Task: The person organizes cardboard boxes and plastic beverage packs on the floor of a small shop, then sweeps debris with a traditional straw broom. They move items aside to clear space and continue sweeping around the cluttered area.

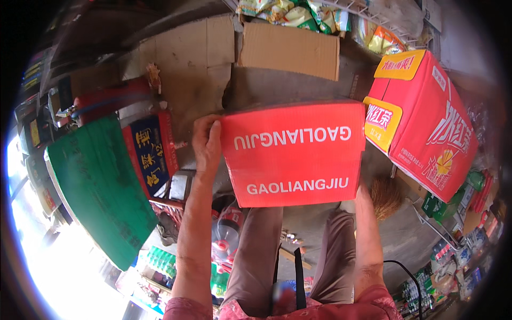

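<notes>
A red cardboard carton [294, 160] with white lettering on two panels is held up in front of my legs. My left hand [207, 140] grips its left edge, thumb on the near face and fingers curled behind. At the lower right edge is my right hand [361, 193], supporting the carton; its fingers are hidden behind the cardboard. To the right, a red and yellow drinks carton [426, 124] stands close to the held carton's upper right corner.
On the left stand a green carton [102, 188] and a red and blue carton [150, 150]. Flattened cardboard [290, 50] lies ahead, below bagged goods [296, 16] on a rack. A straw broom [384, 198] is at right; a large plastic bottle [225, 232] stands beside my left leg.
</notes>
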Demonstrator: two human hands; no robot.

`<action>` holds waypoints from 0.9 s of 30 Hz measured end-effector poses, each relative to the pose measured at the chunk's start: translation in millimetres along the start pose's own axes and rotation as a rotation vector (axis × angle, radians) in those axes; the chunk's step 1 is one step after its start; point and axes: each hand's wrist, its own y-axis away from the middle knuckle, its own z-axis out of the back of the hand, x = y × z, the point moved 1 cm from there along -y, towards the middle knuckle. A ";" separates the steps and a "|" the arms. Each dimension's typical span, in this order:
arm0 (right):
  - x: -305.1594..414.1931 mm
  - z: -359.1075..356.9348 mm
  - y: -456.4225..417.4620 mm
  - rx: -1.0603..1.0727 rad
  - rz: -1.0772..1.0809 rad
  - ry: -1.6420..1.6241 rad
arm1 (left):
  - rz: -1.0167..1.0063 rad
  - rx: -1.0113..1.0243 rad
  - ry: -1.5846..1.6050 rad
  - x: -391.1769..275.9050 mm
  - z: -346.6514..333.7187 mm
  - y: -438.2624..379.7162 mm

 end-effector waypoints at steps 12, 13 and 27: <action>-12.4 -9.8 -12.1 0.166 0.027 -0.033 | 0.279 0.136 0.101 29.7 -21.7 156.1; -14.5 -11.9 -11.1 0.160 0.027 -0.040 | 0.250 0.168 -0.043 29.2 -16.2 152.8; -50.9 -50.0 -7.2 0.146 0.017 -0.167 | 0.606 -0.089 0.833 24.0 13.7 67.6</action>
